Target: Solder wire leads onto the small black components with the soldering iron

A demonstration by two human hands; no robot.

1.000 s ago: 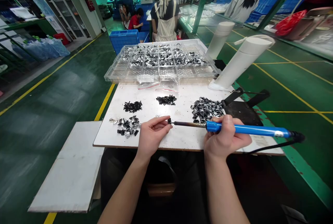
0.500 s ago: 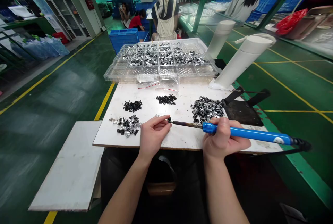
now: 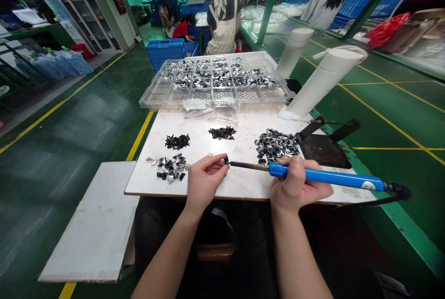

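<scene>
My left hand (image 3: 207, 176) pinches a small black part (image 3: 226, 160) between thumb and fingertips, above the front of the white board (image 3: 239, 187). In my right hand (image 3: 297, 183) is a blue-handled soldering iron (image 3: 333, 177), lying nearly level, its dark tip pointing left and meeting the small part. Left of my left hand lies a pile of silver and black pieces (image 3: 172, 168). Two heaps of tiny black parts, the left heap (image 3: 177, 141) and the middle heap (image 3: 222, 132), lie farther back. A bigger pile of black and silver pieces (image 3: 276, 145) is just behind my right hand.
A clear compartment tray (image 3: 215, 97) holding many small pieces stands at the back. Plastic bags (image 3: 224, 112) lie along its front. A white tube (image 3: 327, 81) leans at the right, near a black stand (image 3: 323, 148). Other people, one in an apron (image 3: 222, 34), are beyond.
The soldering iron and my right hand have shifted very slightly left. My left hand keeps its place with the small part. The person in the apron has leaned a little to the right.
</scene>
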